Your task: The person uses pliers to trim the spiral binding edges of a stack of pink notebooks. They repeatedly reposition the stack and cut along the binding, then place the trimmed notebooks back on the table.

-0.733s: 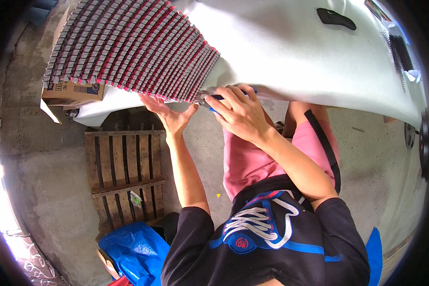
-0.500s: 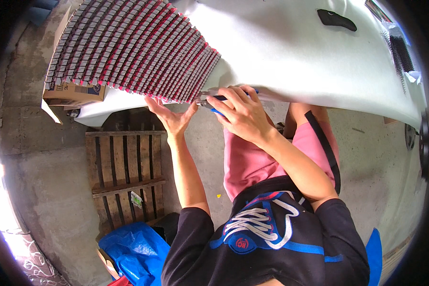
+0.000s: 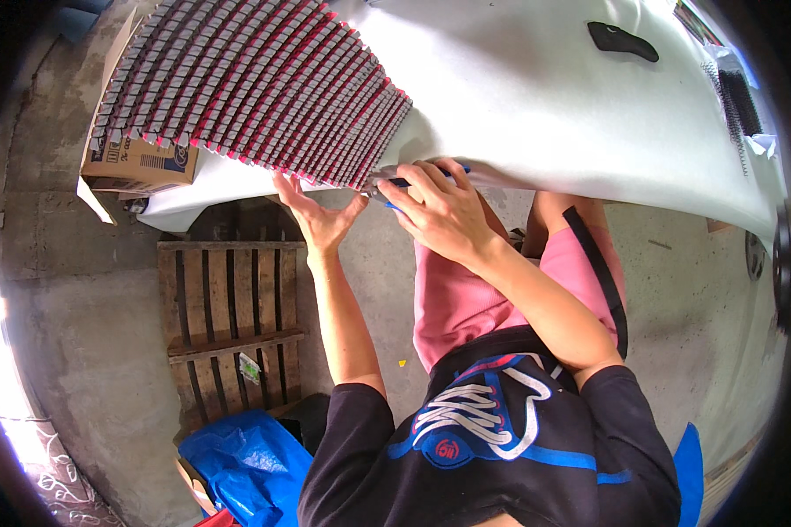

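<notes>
A large flexible panel of small grey pieces in rows, linked by red and dark strips [image 3: 246, 88], spreads over the table's left part and past its front edge. My left hand [image 3: 322, 221] holds its near edge, fingertips partly hidden beneath it and thumb by the near right corner. In my right hand [image 3: 444, 211] is a pair of pliers with blue-and-black handles [image 3: 399, 182], closed in by the fingers. Its jaws point left at that corner; whether they grip a piece there is too small to tell.
The white-covered table [image 3: 518, 105] carries a black curved object [image 3: 622, 40] at the far right and dark spiky strips [image 3: 740, 101] by its right edge. Below the panel's left end stands a cardboard box [image 3: 145, 165]. A wooden pallet [image 3: 233, 325] and a blue plastic bag [image 3: 246, 457] lie on the floor.
The panel has shifted slightly right, its left near corner a little higher. My right hand and the pliers have moved slightly left; my left hand stays at the edge.
</notes>
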`<act>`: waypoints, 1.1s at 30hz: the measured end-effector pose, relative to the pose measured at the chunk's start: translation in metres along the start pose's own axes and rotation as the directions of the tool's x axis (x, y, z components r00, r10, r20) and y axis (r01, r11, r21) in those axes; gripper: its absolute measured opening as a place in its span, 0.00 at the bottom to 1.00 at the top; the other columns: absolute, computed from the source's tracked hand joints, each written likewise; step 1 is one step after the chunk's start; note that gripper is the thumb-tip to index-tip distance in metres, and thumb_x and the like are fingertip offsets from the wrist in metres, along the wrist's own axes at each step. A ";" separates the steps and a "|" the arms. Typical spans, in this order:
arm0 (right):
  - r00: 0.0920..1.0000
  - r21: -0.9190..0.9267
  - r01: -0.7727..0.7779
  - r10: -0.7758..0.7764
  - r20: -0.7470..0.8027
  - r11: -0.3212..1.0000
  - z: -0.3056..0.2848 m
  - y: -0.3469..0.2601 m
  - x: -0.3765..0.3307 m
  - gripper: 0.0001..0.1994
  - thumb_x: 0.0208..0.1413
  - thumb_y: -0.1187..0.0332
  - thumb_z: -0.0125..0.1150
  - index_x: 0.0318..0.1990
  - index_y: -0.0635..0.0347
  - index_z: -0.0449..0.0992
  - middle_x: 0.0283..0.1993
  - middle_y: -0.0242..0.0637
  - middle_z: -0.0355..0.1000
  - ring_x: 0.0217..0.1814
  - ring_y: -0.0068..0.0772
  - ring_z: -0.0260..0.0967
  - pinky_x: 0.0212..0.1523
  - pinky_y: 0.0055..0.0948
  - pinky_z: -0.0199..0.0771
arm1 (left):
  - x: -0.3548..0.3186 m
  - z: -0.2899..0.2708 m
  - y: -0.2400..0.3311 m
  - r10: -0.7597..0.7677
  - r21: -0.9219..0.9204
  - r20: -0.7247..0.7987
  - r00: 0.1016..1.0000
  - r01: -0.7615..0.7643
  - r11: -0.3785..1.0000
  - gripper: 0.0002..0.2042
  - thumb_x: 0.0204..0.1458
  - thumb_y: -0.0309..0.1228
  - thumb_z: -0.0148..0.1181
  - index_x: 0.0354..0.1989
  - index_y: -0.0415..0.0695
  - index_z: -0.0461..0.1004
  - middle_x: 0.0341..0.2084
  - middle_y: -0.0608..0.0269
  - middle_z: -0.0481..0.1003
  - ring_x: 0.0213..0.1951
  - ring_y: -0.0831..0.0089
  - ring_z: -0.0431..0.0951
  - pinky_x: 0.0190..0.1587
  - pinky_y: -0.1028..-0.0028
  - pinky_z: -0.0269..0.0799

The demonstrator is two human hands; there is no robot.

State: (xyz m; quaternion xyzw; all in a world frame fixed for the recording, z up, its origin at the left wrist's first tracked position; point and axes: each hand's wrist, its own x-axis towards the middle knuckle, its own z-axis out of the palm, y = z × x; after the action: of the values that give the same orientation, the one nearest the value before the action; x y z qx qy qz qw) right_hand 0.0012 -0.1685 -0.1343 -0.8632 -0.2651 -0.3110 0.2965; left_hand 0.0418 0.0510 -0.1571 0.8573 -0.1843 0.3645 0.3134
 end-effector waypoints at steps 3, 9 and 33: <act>1.000 -0.010 0.011 -0.011 -0.021 1.000 0.001 0.002 0.003 0.15 0.44 0.66 0.63 0.43 0.52 0.75 0.43 0.30 0.65 0.48 0.28 0.65 0.54 0.38 0.58 | 0.003 0.003 -0.003 0.041 -0.005 -0.018 0.999 -0.041 0.999 0.66 0.26 0.53 0.76 0.67 0.45 0.29 0.63 0.44 0.39 0.64 0.50 0.46 0.61 0.47 0.52; 1.000 0.022 0.004 -0.004 0.030 1.000 0.001 0.004 0.006 0.14 0.43 0.66 0.63 0.41 0.53 0.76 0.42 0.30 0.65 0.46 0.30 0.65 0.49 0.36 0.61 | 0.000 0.005 -0.006 0.029 -0.003 -0.040 0.999 -0.029 1.000 0.66 0.25 0.53 0.76 0.67 0.45 0.31 0.63 0.44 0.40 0.64 0.49 0.48 0.60 0.46 0.53; 0.823 0.446 -0.542 0.342 0.454 0.712 -0.014 0.012 0.013 0.13 0.47 0.62 0.63 0.38 0.59 0.79 0.31 0.40 0.74 0.31 0.36 0.74 0.35 0.34 0.73 | 0.006 -0.002 -0.002 -0.004 0.026 0.049 0.999 0.002 1.000 0.72 0.19 0.46 0.80 0.66 0.56 0.20 0.66 0.48 0.27 0.66 0.44 0.37 0.63 0.43 0.47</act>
State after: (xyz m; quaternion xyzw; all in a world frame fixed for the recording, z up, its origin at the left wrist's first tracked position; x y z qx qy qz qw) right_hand 0.0117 -0.1830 -0.1206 -0.8161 -0.1727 0.0151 0.5512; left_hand 0.0459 0.0530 -0.1523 0.8704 -0.1859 0.3451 0.2981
